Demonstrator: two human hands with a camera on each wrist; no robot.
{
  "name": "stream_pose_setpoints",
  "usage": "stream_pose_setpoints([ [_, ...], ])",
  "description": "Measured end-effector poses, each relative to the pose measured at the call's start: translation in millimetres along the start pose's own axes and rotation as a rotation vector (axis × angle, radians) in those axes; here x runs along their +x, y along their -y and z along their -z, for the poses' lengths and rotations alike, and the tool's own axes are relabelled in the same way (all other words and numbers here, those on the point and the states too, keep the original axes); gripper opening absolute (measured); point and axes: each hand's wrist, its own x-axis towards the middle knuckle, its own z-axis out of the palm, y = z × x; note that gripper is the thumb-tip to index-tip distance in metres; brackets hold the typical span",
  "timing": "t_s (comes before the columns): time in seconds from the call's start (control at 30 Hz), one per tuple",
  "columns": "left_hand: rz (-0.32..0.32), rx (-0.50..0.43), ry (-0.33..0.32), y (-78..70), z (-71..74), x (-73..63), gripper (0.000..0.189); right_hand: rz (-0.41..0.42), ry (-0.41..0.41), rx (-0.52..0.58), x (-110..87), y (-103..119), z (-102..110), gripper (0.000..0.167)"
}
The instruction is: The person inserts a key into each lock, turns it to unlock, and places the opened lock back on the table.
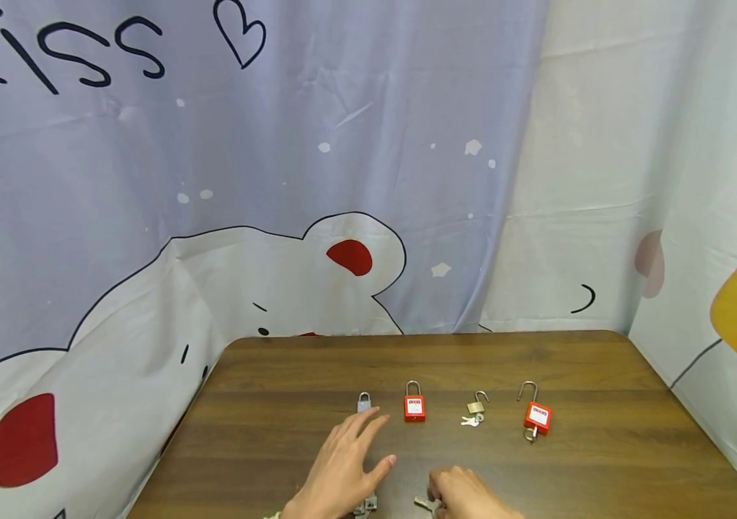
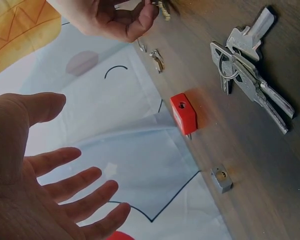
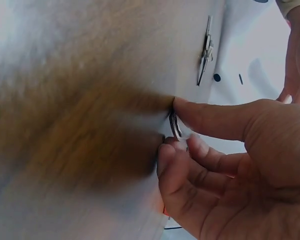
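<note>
My left hand [image 1: 342, 465] is spread open over the table, holding nothing. Below it lies a bunch of silver keys [image 2: 240, 70] on a ring, mostly covered by the hand in the head view. Just past its fingertips stands a small grey padlock [image 1: 364, 405], its shackle closed. At the front, my right hand [image 1: 469, 494] is low over the wood with its fingers curled, pinching a key [image 1: 427, 502]. In the right wrist view, a metal ring [image 3: 175, 126] shows between the thumb and fingertips [image 3: 166, 157].
A red padlock [image 1: 415, 408] with closed shackle lies right of the grey one. Farther right are a small brass padlock [image 1: 475, 408], open, with small keys [image 1: 471, 420], and another red padlock [image 1: 539, 416], open, a key at its base. A printed curtain [image 1: 290, 144] hangs behind the wooden table [image 1: 602, 360].
</note>
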Motion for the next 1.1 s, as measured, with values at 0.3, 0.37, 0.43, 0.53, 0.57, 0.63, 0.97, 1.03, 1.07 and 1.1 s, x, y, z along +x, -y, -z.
stream_pose_setpoints([
  [0.3,-0.003,0.008,-0.012,1.0,0.0,-2.7,0.053,0.043,0.001,0.030,-2.1,2.5,-4.4,0.025],
  [0.37,-0.004,0.009,-0.015,1.3,-0.4,-3.2,0.053,0.053,0.010,0.034,-2.2,3.0,-5.1,0.023],
  [0.43,-0.001,0.008,-0.015,1.5,-0.6,-3.4,0.053,0.054,0.024,0.044,-2.1,3.5,-6.0,0.020],
  [0.53,0.001,0.008,-0.019,1.8,-0.6,-3.7,0.053,0.067,0.018,0.033,-2.2,4.1,-6.4,0.017],
  [0.57,0.001,0.007,-0.021,1.9,-0.5,-3.7,0.052,0.067,0.016,0.031,-2.3,4.6,-5.9,0.017],
  [0.63,0.004,0.004,-0.023,2.3,-0.1,-3.6,0.052,0.074,0.002,0.017,-2.7,5.0,-4.0,0.017],
  [0.97,0.003,0.003,-0.047,3.1,2.6,-3.0,0.053,0.065,-0.024,0.043,-7.1,10.6,15.6,0.017],
  [1.03,-0.005,0.008,-0.062,3.1,2.8,-2.2,0.053,0.068,-0.051,0.038,-8.5,11.2,19.5,0.018],
  [1.07,-0.011,0.011,-0.071,3.1,2.9,-1.6,0.053,0.072,-0.069,0.032,-9.1,11.6,21.5,0.018],
  [1.1,-0.016,0.016,-0.082,3.1,3.2,-1.1,0.053,0.075,-0.087,0.029,-9.7,12.1,23.7,0.018],
])
